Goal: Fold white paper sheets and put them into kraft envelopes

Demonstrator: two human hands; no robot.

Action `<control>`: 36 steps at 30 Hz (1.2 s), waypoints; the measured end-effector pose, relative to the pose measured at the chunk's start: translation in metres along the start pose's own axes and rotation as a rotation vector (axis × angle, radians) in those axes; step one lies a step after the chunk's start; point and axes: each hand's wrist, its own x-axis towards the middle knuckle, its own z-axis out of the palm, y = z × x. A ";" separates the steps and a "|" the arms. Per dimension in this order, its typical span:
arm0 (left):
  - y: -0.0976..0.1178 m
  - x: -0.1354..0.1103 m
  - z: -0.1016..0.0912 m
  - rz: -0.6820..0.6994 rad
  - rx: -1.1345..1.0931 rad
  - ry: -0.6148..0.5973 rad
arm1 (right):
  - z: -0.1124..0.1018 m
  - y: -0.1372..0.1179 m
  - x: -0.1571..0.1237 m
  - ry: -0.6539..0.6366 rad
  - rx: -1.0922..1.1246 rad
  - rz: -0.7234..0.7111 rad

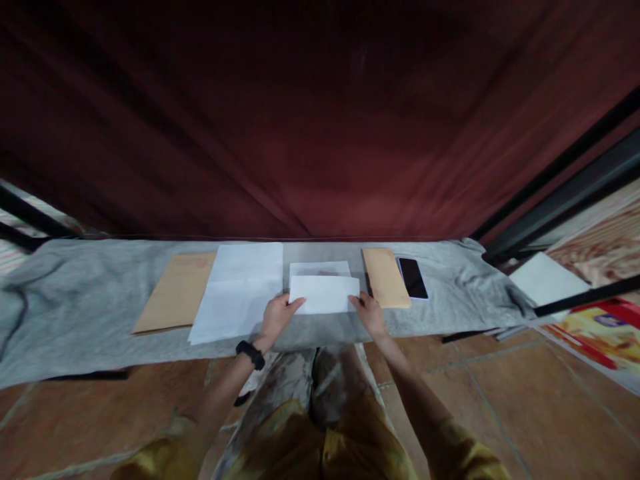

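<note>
A folded white sheet of paper (325,295) is held level between my two hands, above the grey cloth. My left hand (281,316) pinches its left end, thumb on top. At the right end, my right hand (368,313) grips it the same way. Just behind it lies another white paper (320,269), partly covered by the held one. To the left is a stack of large white sheets (240,287). A brown envelope (386,277) lies close to my right hand.
A grey cloth (100,287) covers the narrow table. Brown envelopes (175,293) lie at the left, a phone (413,277) at the right. Behind hangs a dark red curtain (320,133). Black metal bars (570,187) and a colourful box (600,333) stand at the right.
</note>
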 end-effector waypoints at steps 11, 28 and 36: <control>0.045 -0.001 0.000 -0.236 0.463 0.078 | 0.009 -0.028 0.010 -0.005 -0.327 0.140; 0.056 0.011 -0.004 -0.283 0.506 0.144 | 0.012 -0.037 0.032 -0.006 -0.425 0.150; 0.049 0.022 -0.001 -0.274 0.436 0.182 | 0.014 -0.037 0.044 0.015 -0.440 0.163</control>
